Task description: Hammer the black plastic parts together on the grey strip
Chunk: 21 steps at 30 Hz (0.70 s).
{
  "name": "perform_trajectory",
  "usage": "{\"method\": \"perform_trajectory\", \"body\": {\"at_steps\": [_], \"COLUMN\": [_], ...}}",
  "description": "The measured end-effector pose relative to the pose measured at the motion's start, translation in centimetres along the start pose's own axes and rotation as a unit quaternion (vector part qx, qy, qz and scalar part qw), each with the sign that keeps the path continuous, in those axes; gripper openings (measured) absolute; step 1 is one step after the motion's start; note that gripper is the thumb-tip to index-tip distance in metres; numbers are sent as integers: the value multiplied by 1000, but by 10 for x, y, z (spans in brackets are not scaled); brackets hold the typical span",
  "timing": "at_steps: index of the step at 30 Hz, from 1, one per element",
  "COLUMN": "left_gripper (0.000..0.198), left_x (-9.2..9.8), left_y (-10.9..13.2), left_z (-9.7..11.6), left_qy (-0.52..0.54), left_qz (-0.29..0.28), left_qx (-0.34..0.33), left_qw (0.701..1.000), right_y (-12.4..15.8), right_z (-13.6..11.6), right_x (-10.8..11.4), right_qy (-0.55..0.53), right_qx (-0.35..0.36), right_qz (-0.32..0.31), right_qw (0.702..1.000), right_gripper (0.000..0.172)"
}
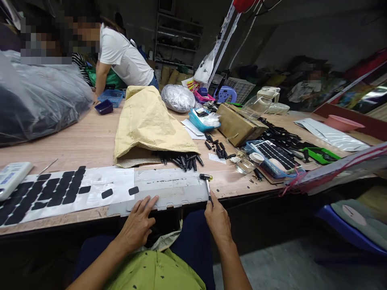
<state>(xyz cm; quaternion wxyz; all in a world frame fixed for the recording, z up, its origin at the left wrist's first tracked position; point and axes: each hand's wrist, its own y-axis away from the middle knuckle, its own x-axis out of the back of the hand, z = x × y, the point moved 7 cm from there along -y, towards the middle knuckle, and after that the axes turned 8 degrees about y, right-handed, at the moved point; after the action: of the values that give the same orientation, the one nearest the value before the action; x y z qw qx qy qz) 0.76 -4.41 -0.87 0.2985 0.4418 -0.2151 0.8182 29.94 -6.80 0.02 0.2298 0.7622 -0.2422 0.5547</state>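
My right hand [218, 219] is closed around the handle of a small hammer [207, 183], whose dark head has a yellowish end and is over the right end of a grey board [172, 187]. My left hand [137, 221] rests at the board's front edge with its fingers stretched out, holding nothing that I can see. Just beyond those fingers, a black rounded patch [133, 190] lies where the board meets a white sheet [122, 177]. Rows of similar black patches [57, 187] cover the left of that sheet.
Behind the board is a large yellow paper sack [148, 125] with black tubular parts [187, 161] at its mouth. A cardboard box [238, 125] and a blue tray [272, 161] stand to the right. A white device [13, 179] lies far left. A person [127, 56] leans over the table's far side.
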Motion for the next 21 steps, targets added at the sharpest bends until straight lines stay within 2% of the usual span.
{"method": "perform_trajectory", "body": {"at_steps": [3,6,8,12,17,21], "left_gripper": [24,18,15,22,41,44], "left_x": [2,17,30,45,36,23], "left_y": [1,-18,-45,-121,-209,-245], "left_z": [3,8,12,15,11,6], "left_qy": [19,57,86,126,122,90], "left_qz": [17,56,89,131,122,89], "left_qx": [13,31,52,130,241,288], "left_qw": [1000,996,991,975,955,949], "right_y": [1,1,1,1,3,3], "right_z": [-1,-1,-1,-2,-3,-1], "right_x": [1,0,-1,-2,1,-1], "right_qy": [0,3,6,10,15,18], "right_qx": [-1,0,-1,3,8,17], "right_qz": [-3,-10,-12,-8,-5,10], "right_qw": [1000,1000,1000,1000,1000,1000], "right_gripper": [53,53,53,52,51,51]}}
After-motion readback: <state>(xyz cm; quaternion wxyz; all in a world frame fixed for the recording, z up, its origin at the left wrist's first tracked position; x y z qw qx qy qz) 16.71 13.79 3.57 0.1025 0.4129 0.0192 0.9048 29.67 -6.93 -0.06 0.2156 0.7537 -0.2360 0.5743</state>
